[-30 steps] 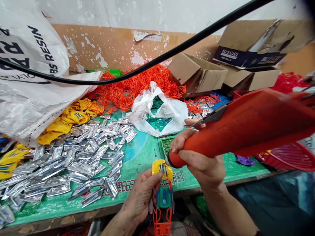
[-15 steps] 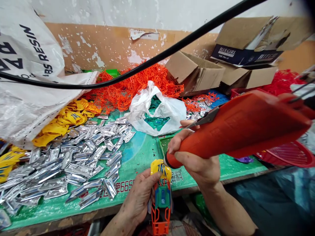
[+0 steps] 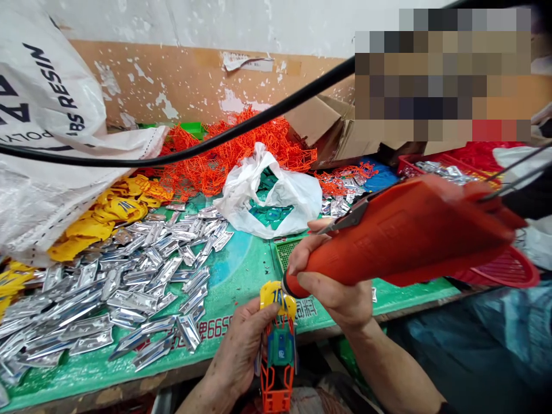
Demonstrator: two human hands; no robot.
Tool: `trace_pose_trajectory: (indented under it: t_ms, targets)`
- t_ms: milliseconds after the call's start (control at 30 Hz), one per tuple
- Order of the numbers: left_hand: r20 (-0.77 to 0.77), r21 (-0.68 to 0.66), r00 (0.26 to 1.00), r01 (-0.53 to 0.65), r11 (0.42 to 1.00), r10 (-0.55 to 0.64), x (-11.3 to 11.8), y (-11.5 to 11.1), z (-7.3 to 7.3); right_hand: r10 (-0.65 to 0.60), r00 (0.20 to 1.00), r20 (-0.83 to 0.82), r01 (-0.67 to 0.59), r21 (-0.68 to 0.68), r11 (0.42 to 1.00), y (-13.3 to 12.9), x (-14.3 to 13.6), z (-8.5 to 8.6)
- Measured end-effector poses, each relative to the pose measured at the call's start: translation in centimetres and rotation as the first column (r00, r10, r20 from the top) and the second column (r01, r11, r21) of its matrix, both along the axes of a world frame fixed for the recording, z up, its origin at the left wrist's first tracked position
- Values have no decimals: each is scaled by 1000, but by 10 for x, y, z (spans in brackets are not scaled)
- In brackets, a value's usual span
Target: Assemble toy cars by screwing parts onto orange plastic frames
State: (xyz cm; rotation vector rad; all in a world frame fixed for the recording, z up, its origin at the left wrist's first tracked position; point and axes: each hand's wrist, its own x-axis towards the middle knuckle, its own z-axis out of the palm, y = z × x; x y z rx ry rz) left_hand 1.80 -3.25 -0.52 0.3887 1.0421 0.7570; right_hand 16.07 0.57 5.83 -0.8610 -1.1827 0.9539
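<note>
My left hand (image 3: pixel 244 339) is closed around a toy car body (image 3: pixel 281 348) at the table's front edge, thumb on its yellow front piece. The toy has a green middle piece and an orange lattice frame at the near end. My right hand (image 3: pixel 334 287) is wrapped round a bulky orange electric screwdriver (image 3: pixel 388 238) with a metal lever on its side. Its dark nose meets the yellow piece; the tip itself is hidden. Left of my hands lie many silver trim pieces (image 3: pixel 142 299) in a loose spread.
A white plastic bag (image 3: pixel 304 192) holds green parts, with a green basket (image 3: pixel 284 253) in front. Orange frames (image 3: pixel 207 155) and yellow pieces (image 3: pixel 103 215) lie heaped behind. A black cable (image 3: pixel 259 118) crosses the view. Cardboard boxes (image 3: pixel 313 121) and a red basket (image 3: pixel 513 270) stand right.
The view has shifted slightly. The screwdriver's rear end sits a little lower and further left, its nose still at the yellow piece. Both hands keep their holds.
</note>
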Motion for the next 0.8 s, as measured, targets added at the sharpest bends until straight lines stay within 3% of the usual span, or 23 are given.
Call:
trace_pose_trajectory:
  t_ms: [400, 567, 800]
  targets:
    - [-37, 37, 999, 20, 999, -19, -3, -2, 4, -8, 1000, -4, 8, 26, 1000, -4, -1, -3]
    - [-24, 10, 1000, 9, 1000, -9, -6, -1, 7, -175, 985, 3, 175, 57, 983, 10, 17, 1]
    - [16, 21, 1000, -1, 1000, 0, -9, 3, 4, -406, 912, -54, 409, 79, 909, 66, 51, -7]
